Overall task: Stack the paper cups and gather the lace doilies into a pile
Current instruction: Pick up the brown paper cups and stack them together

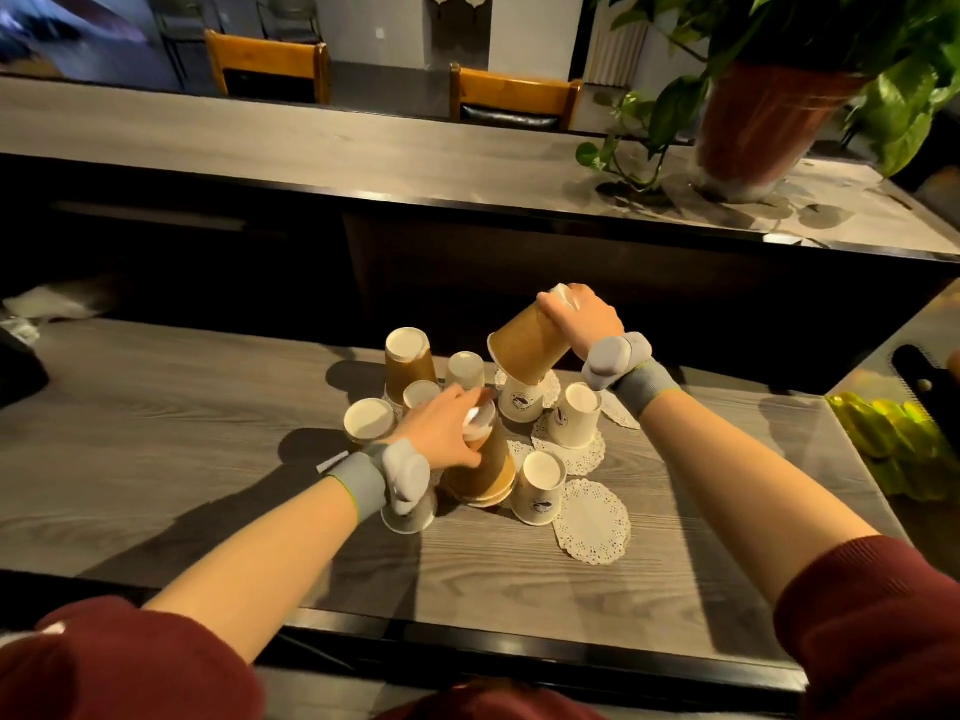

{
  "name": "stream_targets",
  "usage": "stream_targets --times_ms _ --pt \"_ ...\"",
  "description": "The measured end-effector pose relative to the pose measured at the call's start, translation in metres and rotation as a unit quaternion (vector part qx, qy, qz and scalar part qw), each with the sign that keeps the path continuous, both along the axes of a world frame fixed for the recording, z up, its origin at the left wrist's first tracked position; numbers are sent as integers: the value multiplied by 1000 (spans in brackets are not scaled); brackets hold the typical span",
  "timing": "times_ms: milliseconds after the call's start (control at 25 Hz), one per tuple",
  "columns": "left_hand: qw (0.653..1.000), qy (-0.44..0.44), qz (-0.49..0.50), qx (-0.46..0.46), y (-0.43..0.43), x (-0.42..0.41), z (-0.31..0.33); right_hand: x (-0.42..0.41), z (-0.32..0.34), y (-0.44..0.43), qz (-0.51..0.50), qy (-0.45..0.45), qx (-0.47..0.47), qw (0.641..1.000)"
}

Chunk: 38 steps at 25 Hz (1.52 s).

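My right hand grips the base of an upside-down brown paper cup, held tilted above a white cup. My left hand rests on top of a short stack of upside-down brown cups and holds it by the top. Another brown cup stands upside down at the back. Several white cups stand upside down around them, among them one at the front and one on the right. White lace doilies lie under and beside the cups, the largest at the front right.
The cups stand on a grey wood-grain table. A raised counter runs behind it with a potted plant at the right. A yellow-green object lies at the right edge. Two wooden chairs stand beyond the counter.
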<state>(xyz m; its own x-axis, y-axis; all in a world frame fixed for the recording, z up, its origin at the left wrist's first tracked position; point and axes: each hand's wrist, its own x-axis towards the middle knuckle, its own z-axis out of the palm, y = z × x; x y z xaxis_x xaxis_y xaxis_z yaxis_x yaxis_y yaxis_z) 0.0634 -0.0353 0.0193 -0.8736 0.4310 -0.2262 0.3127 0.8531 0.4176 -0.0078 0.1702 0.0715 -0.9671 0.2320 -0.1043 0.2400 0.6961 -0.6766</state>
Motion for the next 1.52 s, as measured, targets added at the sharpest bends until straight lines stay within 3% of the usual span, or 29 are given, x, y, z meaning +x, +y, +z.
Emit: stream_targets --times_ms 200,400,480,680,1120,1280,1400,1520 --pt "994 17 36 106 -43 -28 52 -27 -11 -43 17 46 -86 995" --pt "988 97 108 59 -98 -43 83 -54 -23 -99 76 101 -110 986" --pt "984 109 133 39 -117 -42 82 -65 -28 -118 117 91 -86 985" --pt "985 96 143 8 -128 -31 62 -78 -50 -140 209 53 106 971" --pt "987 15 81 -137 -113 -26 -17 -84 -103 -144 251 -51 113 960" --pt "990 19 134 -48 -114 -26 -37 -79 -99 -145 202 -24 106 973" --pt "970 -24 222 94 -115 -28 -49 -74 -72 -147 158 73 -21 985" --pt "927 -79 286 228 -120 -28 -60 -68 -37 -153 189 136 -128 964"
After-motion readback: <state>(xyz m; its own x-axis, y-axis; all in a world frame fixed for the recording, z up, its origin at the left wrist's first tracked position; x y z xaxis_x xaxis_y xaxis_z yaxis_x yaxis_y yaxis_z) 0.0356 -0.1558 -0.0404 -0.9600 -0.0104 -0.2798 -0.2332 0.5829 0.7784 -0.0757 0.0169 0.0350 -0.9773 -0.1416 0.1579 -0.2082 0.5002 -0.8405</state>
